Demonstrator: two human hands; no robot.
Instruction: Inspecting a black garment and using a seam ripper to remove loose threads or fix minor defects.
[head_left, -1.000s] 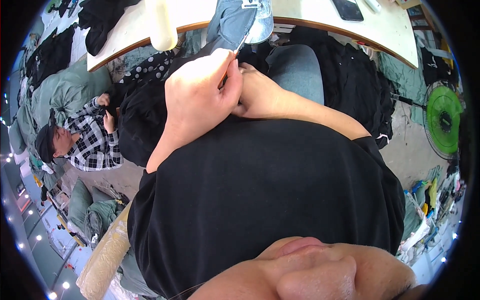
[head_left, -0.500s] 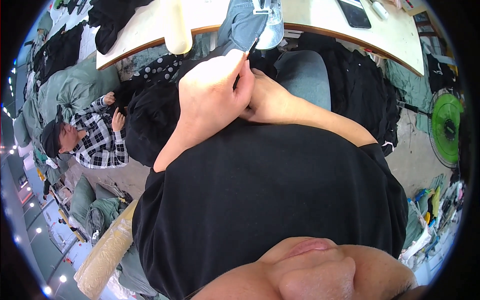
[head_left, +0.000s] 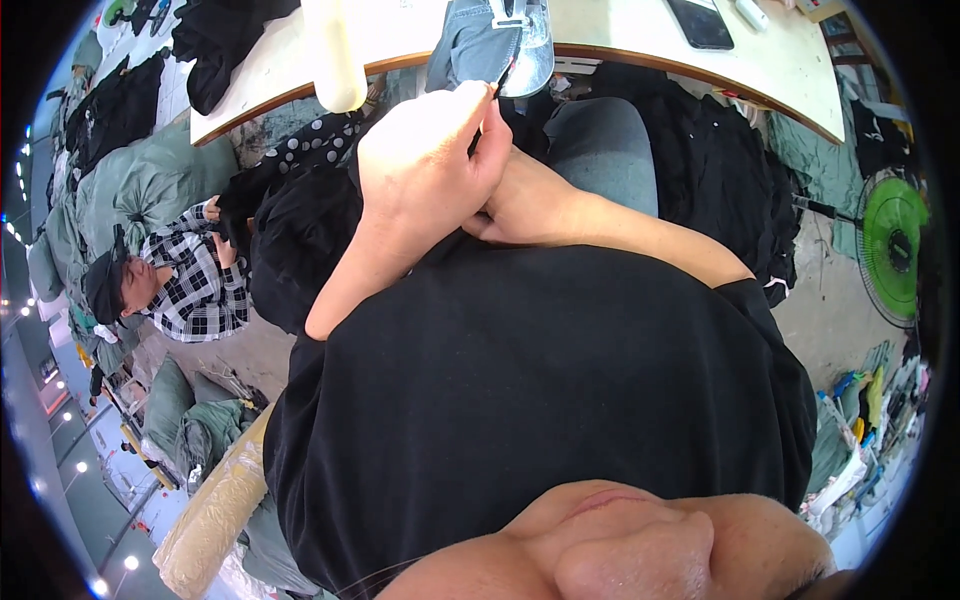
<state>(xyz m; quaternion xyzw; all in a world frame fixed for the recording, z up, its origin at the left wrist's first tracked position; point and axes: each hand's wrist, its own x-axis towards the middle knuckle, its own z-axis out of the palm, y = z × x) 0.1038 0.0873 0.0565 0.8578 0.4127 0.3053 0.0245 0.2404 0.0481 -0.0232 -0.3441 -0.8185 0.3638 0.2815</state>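
Observation:
My left hand is in front of my chest, thumb and forefinger pinched at the near edge of a dark grey piece of fabric. That fabric lies over the table's front edge, beside a shiny metal plate with a white metal fitting above it. A small dark strip shows by the pinched fingertips. My right hand is behind and under the left one, its fingers mostly hidden, so what it holds cannot be seen.
A white table spans the far side, bearing a phone. A cream rounded cylinder overhangs its edge. Black garments heap at right, near a green fan. At left sits a person in a checked shirt; a wrapped roll leans nearby.
Both hands have shifted slightly toward the table and a little left, the left still pinched. The fabric appears slightly higher in view. The person at left has raised their hands a bit.

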